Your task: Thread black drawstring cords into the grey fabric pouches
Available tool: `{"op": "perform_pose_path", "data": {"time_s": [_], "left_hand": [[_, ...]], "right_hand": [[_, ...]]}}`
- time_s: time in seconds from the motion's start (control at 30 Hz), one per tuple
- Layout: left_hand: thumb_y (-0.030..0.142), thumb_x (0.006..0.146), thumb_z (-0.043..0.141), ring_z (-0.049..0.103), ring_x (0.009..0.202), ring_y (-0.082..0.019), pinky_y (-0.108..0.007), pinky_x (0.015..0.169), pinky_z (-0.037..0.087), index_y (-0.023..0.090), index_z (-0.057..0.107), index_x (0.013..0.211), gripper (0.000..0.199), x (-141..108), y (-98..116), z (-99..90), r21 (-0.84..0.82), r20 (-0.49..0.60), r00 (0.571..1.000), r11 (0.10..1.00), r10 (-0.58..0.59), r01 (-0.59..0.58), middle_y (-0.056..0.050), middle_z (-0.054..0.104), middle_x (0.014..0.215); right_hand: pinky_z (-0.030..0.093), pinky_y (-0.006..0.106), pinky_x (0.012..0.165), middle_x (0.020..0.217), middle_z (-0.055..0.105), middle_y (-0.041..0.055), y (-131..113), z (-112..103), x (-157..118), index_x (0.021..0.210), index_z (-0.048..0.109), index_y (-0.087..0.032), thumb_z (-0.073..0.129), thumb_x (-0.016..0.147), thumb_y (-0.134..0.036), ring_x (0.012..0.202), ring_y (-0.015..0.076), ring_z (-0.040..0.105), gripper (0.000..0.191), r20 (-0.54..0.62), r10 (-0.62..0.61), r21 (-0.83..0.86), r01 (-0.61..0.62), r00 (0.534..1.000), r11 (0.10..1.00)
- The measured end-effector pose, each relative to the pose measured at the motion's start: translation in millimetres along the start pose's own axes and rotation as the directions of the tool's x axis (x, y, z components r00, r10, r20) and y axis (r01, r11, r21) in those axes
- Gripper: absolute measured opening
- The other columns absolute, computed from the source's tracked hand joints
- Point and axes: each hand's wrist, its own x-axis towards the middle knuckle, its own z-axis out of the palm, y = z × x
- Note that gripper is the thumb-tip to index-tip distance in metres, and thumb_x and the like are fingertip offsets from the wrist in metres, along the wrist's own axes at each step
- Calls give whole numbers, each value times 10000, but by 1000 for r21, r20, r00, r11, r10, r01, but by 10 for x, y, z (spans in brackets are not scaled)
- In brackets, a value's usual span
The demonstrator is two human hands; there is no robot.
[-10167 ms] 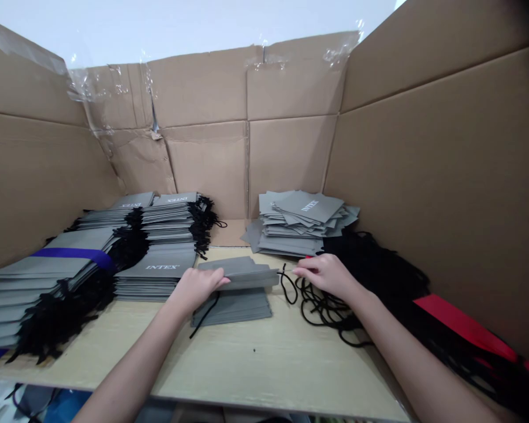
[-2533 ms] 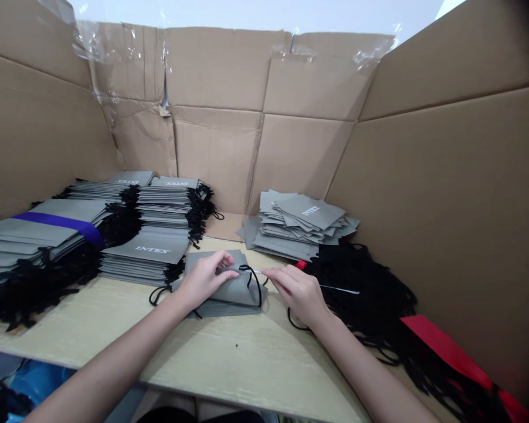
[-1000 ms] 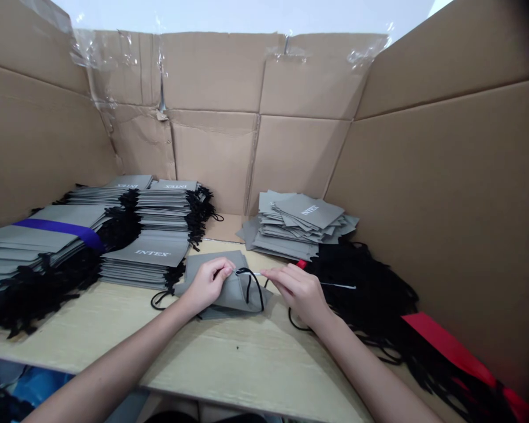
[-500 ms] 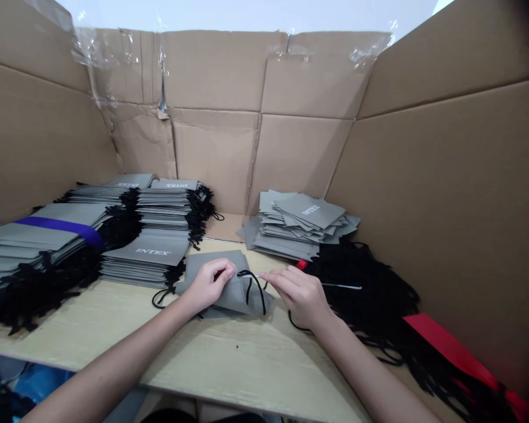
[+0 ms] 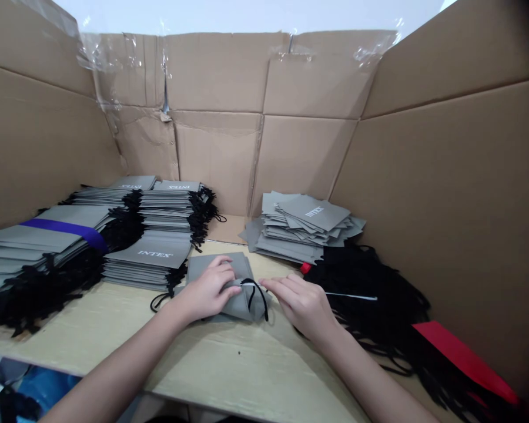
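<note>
My left hand [image 5: 215,286] is closed on the edge of a grey pouch [image 5: 242,306], thumb and fingers pinching its fabric. In my right hand [image 5: 303,301] is a thin metal rod [image 5: 351,296], gripped between thumb and fingers. The rod's long end sticks out to the right, and its other end reaches the pouch's edge by my left thumb. A black cord [image 5: 263,301] loops out of the pouch there and hangs over its front. More grey fabric lies flat beneath and behind the pouch; how the rod sits inside the edge is hidden.
Stacks of grey pouches [image 5: 152,255] with black cords stand at the left, one bundle under a purple band [image 5: 66,228]. A loose pile of grey pouches [image 5: 312,214] sits back right. Black cords [image 5: 370,288] and a red strip [image 5: 462,358] lie along the right cardboard wall [image 5: 449,176].
My left hand has shifted its hold, its fingers now raised over the pouch and thumb lower. My right hand and the rod have moved slightly right and down.
</note>
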Motion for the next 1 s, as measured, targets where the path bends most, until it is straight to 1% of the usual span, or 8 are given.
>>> {"op": "perform_pose_path", "data": {"time_s": [0.13, 0.23, 0.37, 0.5, 0.67, 0.8, 0.9, 1.0], "left_hand": [[214, 863, 416, 413, 1068, -243, -383, 917, 369, 174, 536, 734, 180, 6, -25, 78, 128, 11, 999, 991, -48, 47, -60, 576, 769], [182, 876, 372, 415, 1072, -238, -384, 912, 365, 172, 515, 726, 207, 14, -40, 126, 186, 10, 998, 981, -59, 56, -65, 585, 809], [179, 886, 351, 444, 1012, -226, -372, 866, 378, 172, 505, 732, 218, 28, -25, 143, 211, 25, 999, 977, -47, 40, -60, 581, 821], [177, 891, 345, 454, 972, -218, -348, 827, 387, 175, 490, 727, 218, 29, 1, 145, 210, 49, 998, 978, -29, 18, -48, 572, 800], [170, 891, 334, 452, 973, -221, -370, 852, 365, 174, 491, 738, 219, 22, 37, 160, 241, 51, 999, 971, -18, 5, -50, 579, 823], [165, 878, 353, 448, 966, -226, -433, 920, 300, 174, 516, 754, 204, 48, 124, 185, 302, 65, 998, 952, 20, -39, -55, 584, 823], [175, 882, 347, 452, 930, -220, -425, 911, 304, 174, 522, 768, 210, 79, 195, 164, 341, 60, 998, 939, 28, -47, -58, 584, 822], [228, 900, 328, 459, 880, -226, -378, 799, 365, 171, 517, 789, 226, 88, 198, 100, 387, 16, 1000, 922, -2, -4, -69, 574, 837]], "right_hand": [[431, 237, 605, 899, 691, 36, -32, 6, 6, 1034, 629, -188, 419, 857, -60, 694, 140, 578, 303, 25, -27, -7, 27, 999, 1000], [448, 231, 628, 900, 694, 35, -53, 48, 5, 1010, 639, -179, 412, 847, -44, 708, 139, 588, 310, -8, -8, 37, 8, 1000, 999], [446, 231, 590, 835, 698, 31, -63, 129, 2, 950, 656, -182, 414, 841, -44, 662, 133, 582, 299, -55, 20, 60, -16, 998, 998], [434, 241, 583, 784, 693, 42, -64, 177, 8, 912, 660, -173, 402, 856, -66, 638, 135, 570, 285, -76, -9, 48, 13, 997, 999], [397, 240, 572, 723, 673, 40, -90, 222, -11, 840, 660, -167, 426, 860, -88, 604, 130, 543, 247, -103, 18, 46, -13, 995, 999], [360, 239, 536, 659, 641, 29, -174, 261, -12, 776, 646, -172, 398, 867, -91, 567, 127, 511, 276, -76, 2, 41, 1, 997, 999], [367, 235, 553, 693, 646, 30, -191, 233, 34, 819, 634, -168, 377, 874, -86, 613, 129, 528, 275, -55, 9, 70, -5, 998, 998], [391, 244, 613, 786, 664, 46, -57, 116, 74, 928, 620, -157, 441, 883, -176, 684, 141, 548, 185, -19, 9, 48, -9, 1000, 999]]}}
